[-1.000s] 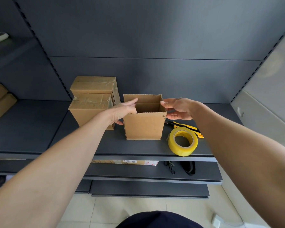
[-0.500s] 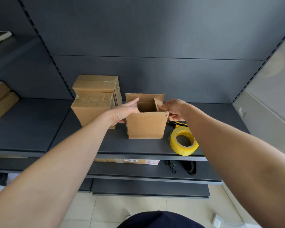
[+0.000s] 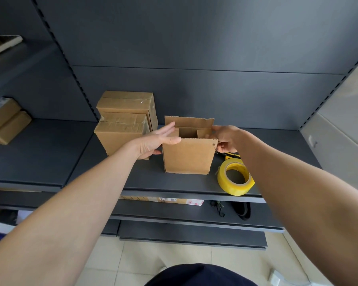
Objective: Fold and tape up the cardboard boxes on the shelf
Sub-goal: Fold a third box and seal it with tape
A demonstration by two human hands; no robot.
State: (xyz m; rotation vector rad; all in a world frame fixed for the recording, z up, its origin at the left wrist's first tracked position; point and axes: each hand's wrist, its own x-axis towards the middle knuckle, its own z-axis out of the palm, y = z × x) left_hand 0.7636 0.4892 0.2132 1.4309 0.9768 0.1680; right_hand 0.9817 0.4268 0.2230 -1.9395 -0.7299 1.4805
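An open-topped cardboard box [image 3: 187,155] stands upright on the dark shelf [image 3: 50,153], its front and back flaps raised and its side flaps folded inward. My left hand [image 3: 156,141] lies flat against the box's left side, fingers straight, fingertips over the top edge. My right hand [image 3: 225,139] is at the box's upper right corner with its fingers curled at the right flap. A yellow tape roll [image 3: 235,176] lies on the shelf to the right of the box.
Two taped-shut boxes [image 3: 124,122] stand stacked just left of the open one. A yellow utility knife [image 3: 232,156] lies behind the tape roll. More boxes [image 3: 6,122] sit at far left. Lower shelves hold a flat labelled carton [image 3: 174,200] and a black strap [image 3: 241,210].
My right hand moved in from beside the box to its top right corner and folded the right flap inward. My left hand stayed against the left side.
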